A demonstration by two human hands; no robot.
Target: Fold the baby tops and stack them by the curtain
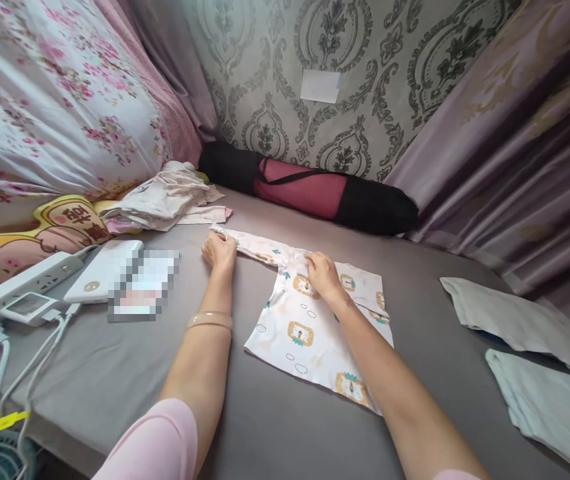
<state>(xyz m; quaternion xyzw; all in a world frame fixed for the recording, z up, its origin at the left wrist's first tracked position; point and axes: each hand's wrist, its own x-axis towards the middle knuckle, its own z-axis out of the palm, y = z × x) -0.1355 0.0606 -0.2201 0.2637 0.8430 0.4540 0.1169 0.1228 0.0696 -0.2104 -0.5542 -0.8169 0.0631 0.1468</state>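
Observation:
A small white shirt (pixel 301 333) with lion prints lies flat on the grey sheet. Its left sleeve stretches out to the left, while the right one is folded over the body. My left hand (pixel 219 251) is closed on the end of the outstretched sleeve. My right hand (pixel 323 272) rests at the top of the shirt, near the collar and shoulder, its fingers curled together on the fabric. The fingertips of my right hand are partly hidden.
Crumpled clothes (pixel 172 197) lie back left, by a yellow cushion (pixel 72 217). A power strip (pixel 19 290), power bank (pixel 107 270) and cables are at left. A black and red bag (pixel 305 190) lies along the wall. Folded pale garments (pixel 549 407) are at right.

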